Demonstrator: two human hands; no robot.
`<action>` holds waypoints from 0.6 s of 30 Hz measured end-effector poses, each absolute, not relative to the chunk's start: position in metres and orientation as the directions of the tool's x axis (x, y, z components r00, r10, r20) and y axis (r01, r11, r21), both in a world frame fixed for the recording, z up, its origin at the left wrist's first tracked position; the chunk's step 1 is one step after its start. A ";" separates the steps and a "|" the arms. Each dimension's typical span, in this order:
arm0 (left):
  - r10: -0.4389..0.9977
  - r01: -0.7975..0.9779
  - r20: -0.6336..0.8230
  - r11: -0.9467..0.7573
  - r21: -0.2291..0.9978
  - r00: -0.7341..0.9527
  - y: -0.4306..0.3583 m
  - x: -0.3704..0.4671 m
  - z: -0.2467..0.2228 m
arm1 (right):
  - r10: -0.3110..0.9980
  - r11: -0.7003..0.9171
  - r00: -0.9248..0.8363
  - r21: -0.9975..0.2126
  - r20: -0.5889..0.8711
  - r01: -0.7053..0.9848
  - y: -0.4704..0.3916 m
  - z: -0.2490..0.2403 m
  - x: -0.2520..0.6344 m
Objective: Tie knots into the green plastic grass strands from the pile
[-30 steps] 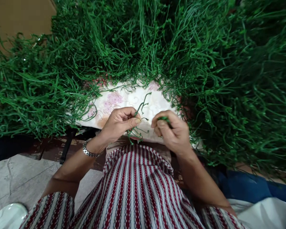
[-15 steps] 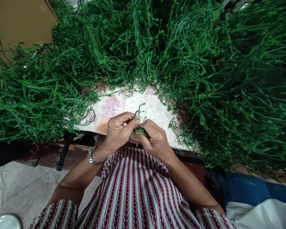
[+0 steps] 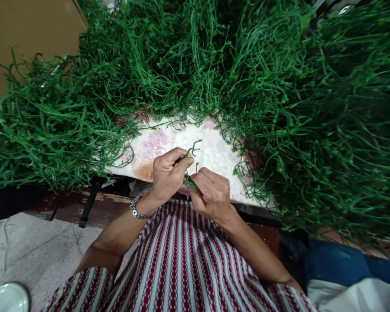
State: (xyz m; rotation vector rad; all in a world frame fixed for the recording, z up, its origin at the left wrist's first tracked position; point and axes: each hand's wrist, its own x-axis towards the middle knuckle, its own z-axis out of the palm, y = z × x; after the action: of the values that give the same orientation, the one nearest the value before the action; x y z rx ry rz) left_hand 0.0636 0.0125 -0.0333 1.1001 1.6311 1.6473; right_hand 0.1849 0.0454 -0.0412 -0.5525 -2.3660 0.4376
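My left hand (image 3: 169, 172), with a metal-band watch (image 3: 139, 209) at its wrist, pinches a thin green branched stem (image 3: 195, 149) between thumb and forefinger. The stem's forked tip sticks up past the fingertips. Close beside it, my right hand (image 3: 213, 190) is closed around more green stem pieces (image 3: 190, 181), which show between the two hands. Whether these pieces join the left hand's stem is hidden by the fingers. Under both hands lies a white floral-patterned cloth (image 3: 211, 147).
A big tangled heap of green stems (image 3: 169, 56) curves around the cloth at the back and both sides. A brown board (image 3: 29, 30) stands at the back left. A pale round dish (image 3: 8, 298) is at the lower left, and blue fabric (image 3: 338, 260) at the lower right.
My hands have drawn slightly apart, the left a little higher and the right a little lower. Both stay closed on the green stems. The whole view has shifted slightly.
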 end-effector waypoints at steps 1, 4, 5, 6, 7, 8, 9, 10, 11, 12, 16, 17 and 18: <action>0.849 0.171 0.169 -0.095 0.981 -0.501 0.015 0.062 -0.033 | 0.492 0.856 -0.690 -0.441 0.530 0.272 0.043 -0.041 0.185; 0.789 0.171 0.196 -0.117 0.978 -0.582 0.023 0.051 -0.027 | 0.464 0.857 -0.708 -0.471 0.532 0.208 0.034 -0.039 0.187; 0.747 0.161 0.214 -0.144 0.976 -0.629 0.026 0.046 -0.023 | 0.449 0.855 -0.720 -0.488 0.528 0.176 0.033 -0.038 0.189; 0.708 0.160 0.239 -0.178 0.971 -0.664 0.029 0.042 -0.020 | 0.444 0.849 -0.728 -0.505 0.522 0.155 0.034 -0.037 0.192; 0.692 0.182 0.265 -0.193 0.964 -0.672 0.031 0.038 -0.017 | 0.452 0.840 -0.728 -0.521 0.516 0.153 0.037 -0.035 0.195; 0.735 0.190 0.259 -0.179 0.965 -0.626 0.032 0.035 -0.014 | 0.477 0.827 -0.719 -0.536 0.505 0.172 0.042 -0.032 0.199; 0.772 0.181 0.247 -0.173 0.968 -0.585 0.033 0.034 -0.013 | 0.504 0.812 -0.712 -0.549 0.490 0.198 0.048 -0.028 0.202; 0.803 0.150 0.226 -0.171 0.974 -0.551 0.034 0.033 -0.012 | 0.525 0.799 -0.709 -0.560 0.470 0.220 0.055 -0.025 0.206; 0.824 0.095 0.202 -0.179 0.979 -0.529 0.034 0.034 -0.013 | 0.533 0.790 -0.718 -0.568 0.449 0.231 0.061 -0.021 0.208; 0.833 0.024 0.181 -0.197 0.980 -0.522 0.034 0.035 -0.015 | 0.531 0.784 -0.731 -0.575 0.428 0.233 0.066 -0.019 0.210; 0.864 -0.262 0.073 -0.231 0.937 -0.498 0.035 0.045 -0.023 | 0.549 0.753 -0.709 -0.630 0.444 0.189 0.071 -0.021 0.202; 0.869 -0.321 0.044 -0.229 0.919 -0.493 0.035 0.047 -0.023 | 0.560 0.746 -0.688 -0.641 0.461 0.178 0.069 -0.025 0.197; 0.870 -0.376 0.012 -0.225 0.899 -0.493 0.034 0.050 -0.023 | 0.570 0.743 -0.670 -0.647 0.476 0.173 0.067 -0.029 0.192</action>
State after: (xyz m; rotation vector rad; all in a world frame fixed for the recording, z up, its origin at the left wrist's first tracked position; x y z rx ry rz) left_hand 0.0501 0.0344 -0.0232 0.6789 1.1398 1.8359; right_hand 0.1918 0.0667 -0.0289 -0.5565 -2.2516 0.7468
